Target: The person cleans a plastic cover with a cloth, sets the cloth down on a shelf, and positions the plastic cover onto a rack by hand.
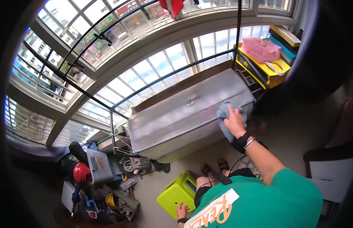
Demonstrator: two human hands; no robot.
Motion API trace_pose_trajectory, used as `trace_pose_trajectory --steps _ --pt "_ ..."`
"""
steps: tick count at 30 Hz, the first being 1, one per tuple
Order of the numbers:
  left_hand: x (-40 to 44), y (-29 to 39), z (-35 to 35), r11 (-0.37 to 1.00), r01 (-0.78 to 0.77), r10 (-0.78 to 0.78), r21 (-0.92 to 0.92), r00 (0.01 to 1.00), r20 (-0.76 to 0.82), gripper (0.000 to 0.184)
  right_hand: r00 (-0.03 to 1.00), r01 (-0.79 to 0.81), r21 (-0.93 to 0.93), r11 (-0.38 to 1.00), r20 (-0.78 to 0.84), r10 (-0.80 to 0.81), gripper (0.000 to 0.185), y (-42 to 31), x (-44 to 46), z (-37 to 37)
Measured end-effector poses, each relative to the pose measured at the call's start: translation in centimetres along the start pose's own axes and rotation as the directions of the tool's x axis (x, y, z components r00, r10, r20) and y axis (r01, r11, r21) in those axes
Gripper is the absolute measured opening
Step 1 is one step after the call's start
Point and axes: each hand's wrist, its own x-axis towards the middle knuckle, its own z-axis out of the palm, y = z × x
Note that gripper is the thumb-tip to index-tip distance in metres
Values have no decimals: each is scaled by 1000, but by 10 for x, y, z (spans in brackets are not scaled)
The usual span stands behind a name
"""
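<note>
A long silver metal box (172, 114) with a flat lid lies below the windows. Near the right end of its front edge, my right hand (234, 122) presses a grey-blue cloth (223, 113) against the lid, and part of the cloth hangs over the edge. My left hand (182, 209) is low in the view, beside a lime-green plastic stool (172, 195); its fingers are apart and nothing shows in them.
Black metal rails frame the box. At the right end stands a yellow box (277, 79) with a pink bag (260, 49) on it. On the left floor are a grey bin (99, 166), a red helmet (81, 172), cables and tools.
</note>
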Motion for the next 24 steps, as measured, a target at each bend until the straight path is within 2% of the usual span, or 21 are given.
trace_pose_trajectory --steps 2,4,6,7,10,14,17,20,23,24 --pt "2 2 4 998 54 -55 26 998 30 42 984 -33 -54 998 174 42 60 -38 16 28" --pt "28 1 -4 999 38 -36 -24 997 66 42 973 45 -35 998 230 -36 57 -53 27 47" --pt "49 5 -13 995 42 -33 -86 994 103 42 956 56 -24 998 289 -47 57 -70 40 64" --pt "52 23 -16 999 41 -42 18 998 47 41 944 63 -21 998 325 -52 56 -79 44 73" --pt "64 81 -30 995 29 -32 -93 999 -38 40 931 75 84 994 352 -100 57 -111 54 101" --pt "90 132 -43 996 -86 85 -33 996 -31 36 899 153 92 984 400 -177 55 -149 58 101" --pt "109 167 -40 978 -193 194 75 981 -15 37 889 198 39 979 413 -196 53 -130 59 104" --pt "120 229 -27 866 -481 478 136 877 57 43 904 196 42 980 380 -197 52 -127 53 94" --pt "86 335 7 833 -479 504 -279 863 22 44 897 188 -14 982 410 -166 53 -125 52 87" --pt "83 357 18 825 -447 478 -345 878 4 44 895 176 -37 984 422 -144 54 -122 49 84"
